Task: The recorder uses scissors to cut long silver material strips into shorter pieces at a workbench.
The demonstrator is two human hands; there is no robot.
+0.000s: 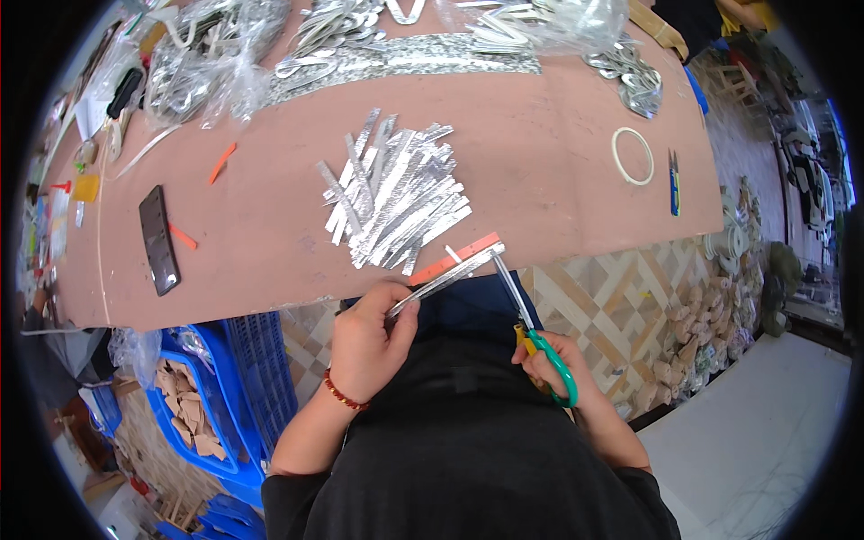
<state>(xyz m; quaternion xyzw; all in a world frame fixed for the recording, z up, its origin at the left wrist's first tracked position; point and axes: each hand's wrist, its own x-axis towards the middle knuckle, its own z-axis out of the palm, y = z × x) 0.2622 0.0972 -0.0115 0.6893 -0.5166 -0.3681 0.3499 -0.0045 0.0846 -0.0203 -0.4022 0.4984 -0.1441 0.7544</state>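
Observation:
Near the table's front edge, my left hand (371,337) is closed on one end of a silver strip (441,284), which slants up to the right. A flat orange-red strip (454,259) lies along it, with a small white piece across it; whether my fingers hold this too, I cannot tell. My right hand (556,367) grips scissors (531,333) with green and yellow handles. Their blade tips meet the strip's far end; how far the blades are apart is too small to tell. Just beyond, a loose pile of silver strips (405,193) lies on the brown table.
A dark phone (159,241) and small orange strips (222,163) lie left on the table (540,171). To the right are a cream ring (633,156) and blue thread snips (674,183). Plastic bags (216,63) and silver loops line the back. Blue baskets (261,360) stand below left.

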